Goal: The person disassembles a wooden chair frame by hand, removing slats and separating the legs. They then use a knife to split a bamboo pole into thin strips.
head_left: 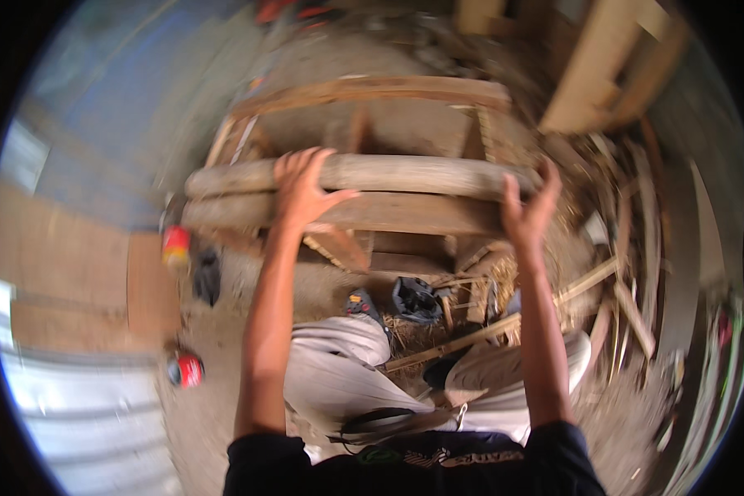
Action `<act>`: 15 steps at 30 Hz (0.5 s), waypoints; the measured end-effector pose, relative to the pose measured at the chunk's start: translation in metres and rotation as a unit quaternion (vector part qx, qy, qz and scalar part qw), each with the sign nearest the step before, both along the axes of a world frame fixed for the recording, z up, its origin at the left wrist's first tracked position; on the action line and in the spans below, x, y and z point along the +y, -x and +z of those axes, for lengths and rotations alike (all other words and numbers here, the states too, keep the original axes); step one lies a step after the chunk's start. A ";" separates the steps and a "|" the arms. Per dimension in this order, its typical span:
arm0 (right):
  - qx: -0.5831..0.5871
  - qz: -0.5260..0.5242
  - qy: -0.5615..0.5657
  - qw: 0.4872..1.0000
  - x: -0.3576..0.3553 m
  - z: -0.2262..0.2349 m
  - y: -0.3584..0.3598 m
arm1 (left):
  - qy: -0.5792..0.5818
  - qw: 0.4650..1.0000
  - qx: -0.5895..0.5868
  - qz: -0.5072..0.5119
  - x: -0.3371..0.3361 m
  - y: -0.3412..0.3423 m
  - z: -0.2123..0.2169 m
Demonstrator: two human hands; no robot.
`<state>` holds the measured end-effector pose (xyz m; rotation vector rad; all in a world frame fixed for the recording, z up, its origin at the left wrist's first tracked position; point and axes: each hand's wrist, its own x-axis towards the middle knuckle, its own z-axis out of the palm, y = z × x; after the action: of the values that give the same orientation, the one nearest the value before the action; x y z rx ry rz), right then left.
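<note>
A long round log point(417, 175) lies crosswise along the near side of a rough wooden frame point(372, 87). Fingers of my left hand point(304, 188) curl over the log left of its middle, the thumb stretched to the right. Around the log's right end, my right hand point(531, 207) has its thumb on the near side and its fingers at the end. Directly below the log runs a flat wooden beam point(422, 213), part of the frame's near side. Motion blurs the picture somewhat.
A dark bag-like object point(416, 299) lies on the ground near my feet. A long thin stick point(504, 326) slants past my legs. Red cans point(188, 370) stand at left, beside boards point(153, 281). Scrap wood point(636, 248) is heaped at right, with a leaning plank structure point(595, 66) behind.
</note>
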<state>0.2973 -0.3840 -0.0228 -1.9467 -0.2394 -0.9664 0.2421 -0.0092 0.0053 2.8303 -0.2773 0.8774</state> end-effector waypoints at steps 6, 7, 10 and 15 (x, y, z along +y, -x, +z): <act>0.024 0.017 0.234 0.972 -0.004 0.012 0.017 | -0.028 0.999 -0.031 -0.020 -0.002 -0.001 -0.004; 0.038 0.010 0.285 0.958 -0.004 0.018 0.019 | -0.032 0.998 -0.045 -0.027 -0.001 0.000 -0.006; 0.050 -0.005 0.314 0.948 -0.008 0.037 0.026 | -0.049 0.995 -0.081 -0.025 0.002 0.000 -0.009; 0.068 -0.074 0.444 0.890 -0.030 0.063 0.056 | -0.075 0.987 -0.125 -0.068 -0.020 0.009 0.011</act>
<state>0.2409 -0.4144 0.0400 -2.8942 -0.5243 -0.8801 0.2332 -0.0293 0.0161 2.7887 -0.5846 1.2303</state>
